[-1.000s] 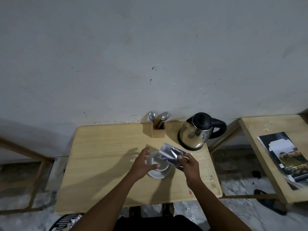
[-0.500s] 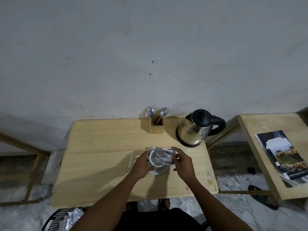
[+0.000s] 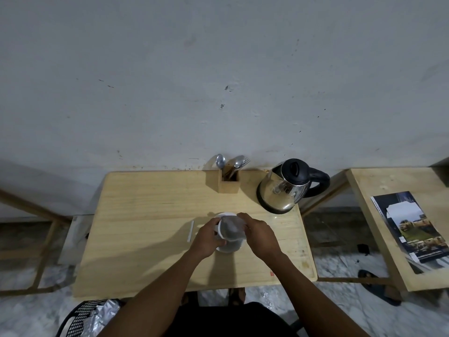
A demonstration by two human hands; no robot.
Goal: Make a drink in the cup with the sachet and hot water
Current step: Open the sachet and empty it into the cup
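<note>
the sachet (image 3: 232, 227) sits right over the mouth of the white cup (image 3: 222, 235), tipped down into it, and the cup stands on a white saucer (image 3: 228, 249) near the front middle of the wooden table (image 3: 145, 215). your right hand (image 3: 261, 235) pinches the sachet at its upper right edge; your left hand (image 3: 209, 239) is wrapped around the cup's left side, and whether its fingertips also touch the sachet you cannot tell from here. the foil hides the inside of the cup, so how much powder has gone in is not visible.

the step looks like emptying the sachet. the risk is powder missing the rim: the foil is wider than the opening looks, so a crooked tilt or a shake would scatter it onto the saucer and table. keep your left hand firm, since a light cup on a saucer can slide or tip if you press the packet against its rim.

a thin torn-off strip (image 3: 190, 231) lies just left of your left hand. the kettle (image 3: 283, 188) stands at the back right corner, near the table's edge, with its handle pointing away to the right; reaching across for it, you could catch the cup with your forearm. the spoons (image 3: 230, 164) wait in a wooden holder (image 3: 228, 183) against the wall for stirring.
</note>
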